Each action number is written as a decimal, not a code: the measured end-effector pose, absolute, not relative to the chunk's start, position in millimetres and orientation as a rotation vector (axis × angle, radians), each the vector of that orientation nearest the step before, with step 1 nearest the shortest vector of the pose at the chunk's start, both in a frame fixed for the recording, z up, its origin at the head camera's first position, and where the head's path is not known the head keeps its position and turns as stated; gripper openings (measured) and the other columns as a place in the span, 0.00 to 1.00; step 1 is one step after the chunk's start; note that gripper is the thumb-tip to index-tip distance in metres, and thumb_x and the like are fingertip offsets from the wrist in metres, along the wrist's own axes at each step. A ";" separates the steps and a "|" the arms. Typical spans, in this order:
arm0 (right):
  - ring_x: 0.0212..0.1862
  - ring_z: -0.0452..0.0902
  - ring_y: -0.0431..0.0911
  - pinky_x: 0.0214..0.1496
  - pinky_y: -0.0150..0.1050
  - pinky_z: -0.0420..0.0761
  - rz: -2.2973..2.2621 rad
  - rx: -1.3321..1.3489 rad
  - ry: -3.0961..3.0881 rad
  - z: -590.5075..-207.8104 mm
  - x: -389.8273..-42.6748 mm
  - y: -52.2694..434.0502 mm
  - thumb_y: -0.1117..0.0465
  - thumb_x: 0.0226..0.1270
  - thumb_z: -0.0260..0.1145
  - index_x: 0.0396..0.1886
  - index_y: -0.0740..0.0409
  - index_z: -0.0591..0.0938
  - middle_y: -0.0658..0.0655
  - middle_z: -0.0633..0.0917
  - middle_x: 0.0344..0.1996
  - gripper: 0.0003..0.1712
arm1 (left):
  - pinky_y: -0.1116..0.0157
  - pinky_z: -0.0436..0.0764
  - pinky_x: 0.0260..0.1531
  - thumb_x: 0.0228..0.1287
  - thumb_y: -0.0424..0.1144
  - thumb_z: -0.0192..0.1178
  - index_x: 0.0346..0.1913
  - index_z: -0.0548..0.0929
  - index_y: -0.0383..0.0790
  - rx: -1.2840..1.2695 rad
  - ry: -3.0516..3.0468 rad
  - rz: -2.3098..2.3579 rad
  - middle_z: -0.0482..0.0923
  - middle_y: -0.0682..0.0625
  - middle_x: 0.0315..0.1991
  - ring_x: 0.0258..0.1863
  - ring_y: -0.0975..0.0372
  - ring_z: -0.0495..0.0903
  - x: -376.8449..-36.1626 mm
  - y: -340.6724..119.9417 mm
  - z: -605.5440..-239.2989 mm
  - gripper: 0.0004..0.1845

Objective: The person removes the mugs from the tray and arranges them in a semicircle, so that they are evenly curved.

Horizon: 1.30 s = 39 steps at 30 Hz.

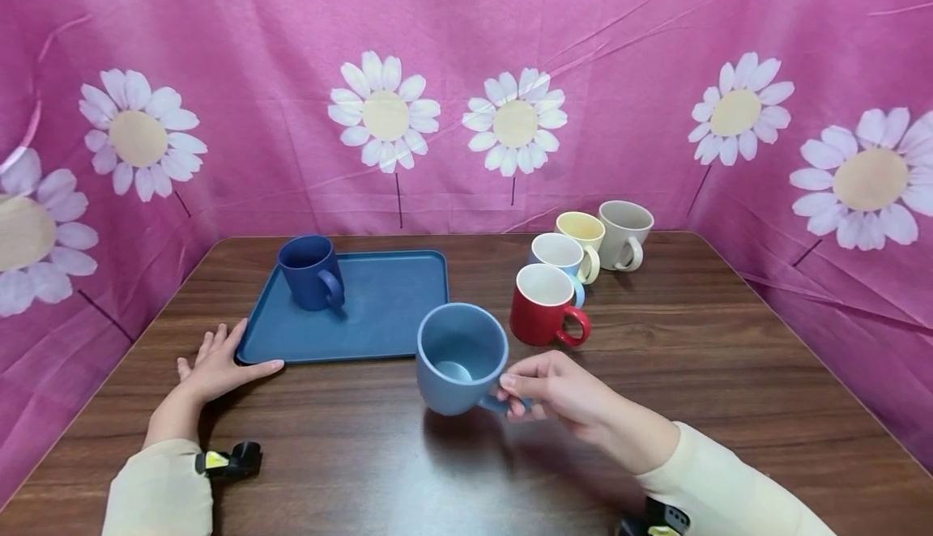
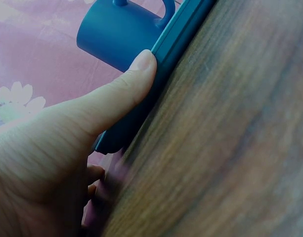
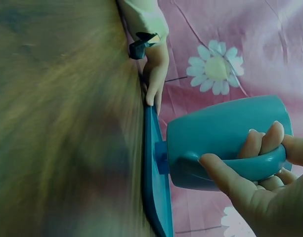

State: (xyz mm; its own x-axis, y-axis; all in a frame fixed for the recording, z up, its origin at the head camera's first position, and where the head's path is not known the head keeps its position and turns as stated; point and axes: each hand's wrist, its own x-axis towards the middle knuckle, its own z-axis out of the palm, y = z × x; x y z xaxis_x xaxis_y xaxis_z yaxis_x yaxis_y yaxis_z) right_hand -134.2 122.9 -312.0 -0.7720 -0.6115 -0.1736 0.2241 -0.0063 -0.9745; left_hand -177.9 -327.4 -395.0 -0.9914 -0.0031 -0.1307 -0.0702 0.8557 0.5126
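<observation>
Left hand (image 1: 219, 366) lay flat, fingers straight, thumb out. Right hand (image 1: 557, 394) was raised, fingers curled in a pinch.

**Three views of one tabletop: one from the head, one from each wrist**

The head camera looks forward and down from above the near edge of the table (image 1: 466, 471), facing the pink curtain (image 1: 452, 50) at 12 o'clock. It is far enough back to take in the whole tabletop.

The left wrist camera sits very close, low over the wood and rolled sideways, looking past the thumb (image 2: 116, 94) towards 1 o'clock at the tray (image 2: 176, 44) edge and navy mug (image 2: 116, 34).

The right wrist camera is also close and rolled, looking over the held mug (image 3: 220, 133) towards the tray (image 3: 153, 187) and left hand (image 3: 153, 74) at 11 o'clock.

All three views share the tray's near edge.
</observation>
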 end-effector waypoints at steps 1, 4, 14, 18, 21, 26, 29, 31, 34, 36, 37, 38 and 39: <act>0.23 0.71 0.40 0.39 0.44 0.75 -1.834 -0.417 1.689 -312.4 -132.1 127.3 0.65 0.59 0.57 0.29 0.74 0.77 0.52 0.75 0.15 0.12 | 0.33 0.26 0.39 0.46 0.63 0.56 0.65 0.37 0.32 -0.057 2.905 0.812 0.30 0.23 0.59 0.57 0.36 0.24 -177.9 -327.2 -395.0 0.56; 0.24 0.72 0.40 0.38 0.42 0.76 -1.833 -0.455 1.668 -314.5 -125.6 141.3 0.64 0.60 0.56 0.27 0.66 0.79 0.51 0.75 0.15 0.09 | 0.33 0.25 0.38 0.46 0.63 0.56 0.65 0.37 0.33 -0.054 2.904 0.821 0.30 0.23 0.59 0.57 0.37 0.24 -177.6 -327.3 -395.0 0.56; 0.27 0.73 0.38 0.38 0.36 0.76 -1.875 -0.511 1.565 -328.1 -106.1 182.7 0.68 0.64 0.49 0.30 0.62 0.80 0.49 0.78 0.18 0.12 | 0.32 0.27 0.38 0.46 0.63 0.56 0.65 0.37 0.33 -0.070 2.910 0.806 0.30 0.23 0.59 0.57 0.36 0.24 -176.6 -330.3 -399.4 0.56; 0.28 0.74 0.39 0.39 0.35 0.75 -1.889 -0.512 1.518 -331.1 -99.6 198.4 0.70 0.65 0.46 0.31 0.64 0.80 0.49 0.78 0.19 0.14 | 0.32 0.27 0.38 0.46 0.63 0.56 0.65 0.37 0.33 -0.069 2.908 0.804 0.30 0.23 0.59 0.57 0.36 0.25 -175.0 -330.6 -399.8 0.56; 0.29 0.74 0.39 0.40 0.36 0.75 -1.898 -0.509 1.487 -332.3 -94.5 210.5 0.71 0.65 0.44 0.32 0.66 0.79 0.49 0.78 0.20 0.15 | 0.32 0.27 0.38 0.46 0.63 0.56 0.65 0.37 0.33 -0.071 2.908 0.801 0.30 0.23 0.59 0.57 0.36 0.25 -174.6 -330.6 -399.8 0.56; 0.33 0.74 0.40 0.42 0.36 0.73 -1.930 -0.509 1.380 -335.0 -84.5 231.4 0.73 0.66 0.39 0.36 0.70 0.76 0.50 0.76 0.23 0.17 | 0.32 0.27 0.38 0.46 0.63 0.56 0.65 0.36 0.33 -0.066 2.905 0.798 0.30 0.23 0.59 0.57 0.36 0.25 -175.7 -329.9 -398.8 0.56; 0.35 0.73 0.41 0.43 0.36 0.73 -1.939 -0.526 1.314 -337.1 -78.1 244.0 0.73 0.67 0.35 0.37 0.70 0.75 0.52 0.74 0.25 0.19 | 0.32 0.27 0.38 0.46 0.63 0.56 0.65 0.37 0.33 -0.064 2.905 0.800 0.30 0.23 0.59 0.57 0.36 0.24 -176.6 -328.8 -396.7 0.56; 0.37 0.72 0.42 0.46 0.38 0.71 -1.940 -0.518 1.255 -337.2 -74.6 253.0 0.73 0.67 0.34 0.38 0.72 0.74 0.57 0.70 0.23 0.19 | 0.32 0.26 0.38 0.46 0.63 0.56 0.65 0.37 0.32 -0.063 2.904 0.805 0.30 0.23 0.59 0.57 0.37 0.24 -177.1 -327.9 -395.1 0.56; 0.39 0.71 0.42 0.50 0.43 0.68 -1.924 -0.485 1.229 -334.7 -70.6 266.9 0.72 0.68 0.32 0.39 0.73 0.72 0.59 0.68 0.24 0.20 | 0.33 0.26 0.39 0.46 0.63 0.56 0.65 0.37 0.32 -0.062 2.901 0.803 0.30 0.23 0.59 0.57 0.36 0.24 -177.5 -327.3 -393.7 0.56; 0.40 0.72 0.43 0.52 0.44 0.66 -1.931 -0.468 1.231 -334.4 -68.3 277.1 0.72 0.68 0.31 0.39 0.74 0.71 0.59 0.71 0.25 0.20 | 0.33 0.26 0.39 0.46 0.63 0.56 0.65 0.37 0.32 -0.063 2.898 0.800 0.30 0.23 0.59 0.57 0.37 0.24 -177.5 -327.1 -393.0 0.56; 0.41 0.72 0.43 0.53 0.45 0.65 -1.930 -0.438 1.241 -334.5 -67.5 282.6 0.71 0.69 0.31 0.38 0.74 0.71 0.57 0.73 0.27 0.20 | 0.33 0.26 0.39 0.47 0.63 0.55 0.65 0.36 0.32 -0.062 2.897 0.801 0.30 0.23 0.59 0.57 0.37 0.24 -177.5 -327.3 -392.7 0.56; 0.41 0.72 0.43 0.53 0.44 0.65 -1.931 -0.408 1.262 -335.9 -67.1 289.2 0.71 0.69 0.30 0.38 0.74 0.71 0.55 0.75 0.29 0.21 | 0.33 0.26 0.38 0.47 0.63 0.55 0.65 0.36 0.32 -0.061 2.896 0.801 0.30 0.23 0.59 0.57 0.37 0.24 -177.5 -327.4 -392.3 0.56; 0.41 0.72 0.43 0.53 0.44 0.65 -1.933 -0.387 1.273 -336.2 -66.5 294.9 0.70 0.69 0.29 0.38 0.73 0.72 0.55 0.75 0.30 0.21 | 0.33 0.26 0.38 0.47 0.62 0.55 0.65 0.36 0.32 -0.060 2.895 0.801 0.30 0.23 0.59 0.57 0.37 0.24 -177.5 -327.4 -391.9 0.55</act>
